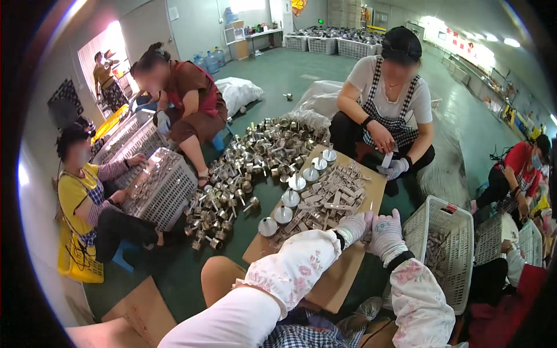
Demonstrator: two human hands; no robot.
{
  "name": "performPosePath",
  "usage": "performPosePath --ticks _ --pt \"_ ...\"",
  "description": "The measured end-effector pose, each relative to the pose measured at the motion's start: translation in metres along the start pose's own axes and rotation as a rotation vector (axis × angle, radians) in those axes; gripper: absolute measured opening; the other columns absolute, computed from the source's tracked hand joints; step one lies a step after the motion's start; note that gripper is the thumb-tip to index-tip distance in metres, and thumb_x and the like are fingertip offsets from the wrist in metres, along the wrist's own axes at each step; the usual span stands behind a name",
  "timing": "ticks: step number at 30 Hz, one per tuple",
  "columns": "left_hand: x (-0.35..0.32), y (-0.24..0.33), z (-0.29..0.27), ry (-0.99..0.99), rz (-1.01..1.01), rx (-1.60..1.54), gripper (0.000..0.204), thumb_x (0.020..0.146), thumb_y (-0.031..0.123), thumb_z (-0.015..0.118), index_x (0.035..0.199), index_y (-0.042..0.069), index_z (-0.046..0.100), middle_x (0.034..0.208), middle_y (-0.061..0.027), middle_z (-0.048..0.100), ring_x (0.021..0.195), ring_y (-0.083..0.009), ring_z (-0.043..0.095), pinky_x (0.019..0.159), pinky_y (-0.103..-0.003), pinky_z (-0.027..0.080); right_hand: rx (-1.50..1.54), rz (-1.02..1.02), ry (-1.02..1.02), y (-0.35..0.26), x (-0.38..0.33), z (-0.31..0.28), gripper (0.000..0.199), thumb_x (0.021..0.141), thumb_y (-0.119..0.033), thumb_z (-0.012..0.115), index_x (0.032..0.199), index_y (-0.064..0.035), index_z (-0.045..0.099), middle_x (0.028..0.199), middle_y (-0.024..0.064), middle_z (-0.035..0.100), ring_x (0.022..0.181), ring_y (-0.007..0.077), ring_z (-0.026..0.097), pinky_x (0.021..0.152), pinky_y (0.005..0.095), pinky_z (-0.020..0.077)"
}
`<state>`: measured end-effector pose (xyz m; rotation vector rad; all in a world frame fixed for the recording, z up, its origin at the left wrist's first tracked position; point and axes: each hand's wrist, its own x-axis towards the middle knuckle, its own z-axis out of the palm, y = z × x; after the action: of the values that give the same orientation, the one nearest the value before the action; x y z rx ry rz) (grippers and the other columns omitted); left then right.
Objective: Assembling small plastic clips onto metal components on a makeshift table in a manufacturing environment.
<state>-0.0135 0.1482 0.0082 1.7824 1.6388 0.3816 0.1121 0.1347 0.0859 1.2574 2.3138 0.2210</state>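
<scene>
My left hand (351, 228), in a pale striped glove, is closed at the near right edge of a cardboard sheet (339, 284). Close beside it, my right hand (387, 236), in a matching glove, is closed too, its fingertips pinched. A small greyish piece seems to lie between them, too hidden to name. Just beyond my left hand, flat metal strips (333, 197) lie heaped on the cardboard. Along the heap's left side runs a row of round metal pieces with upright stems (290, 198).
Facing me, a person in a checked apron (386, 110) holds a flat metal piece (387, 158). A white crate (461, 255) with metal strips stands to my right. Many stemmed metal cups (264, 148) cover the floor ahead left. Two people sit by crates (168, 200) at left.
</scene>
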Motion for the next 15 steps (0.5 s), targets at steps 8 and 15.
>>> performPosePath --ticks 8,15 --pt "-0.074 -0.008 0.035 0.043 0.084 -0.095 0.05 0.103 0.042 0.027 0.113 0.007 0.06 0.117 -0.0237 0.065 0.111 -0.0392 0.061 0.096 -0.046 0.046 -0.03 -0.055 -0.047 -0.04 -0.07 0.002 0.093 0.065 -0.067 0.074 0.133 -0.0073 0.051 0.118 0.0076 0.064 0.115 0.0227 0.061 0.115 0.046 0.025" --pt "-0.121 -0.033 0.072 0.02 0.241 -0.215 0.056 0.105 0.048 0.028 0.115 0.007 0.065 0.119 -0.0215 0.065 0.108 -0.0377 0.062 0.096 -0.042 0.047 0.017 -0.169 0.053 -0.064 -0.108 0.022 0.06 0.066 -0.053 0.072 0.106 -0.0089 0.067 0.101 0.0074 0.068 0.101 0.0203 0.065 0.107 0.043 0.0322"
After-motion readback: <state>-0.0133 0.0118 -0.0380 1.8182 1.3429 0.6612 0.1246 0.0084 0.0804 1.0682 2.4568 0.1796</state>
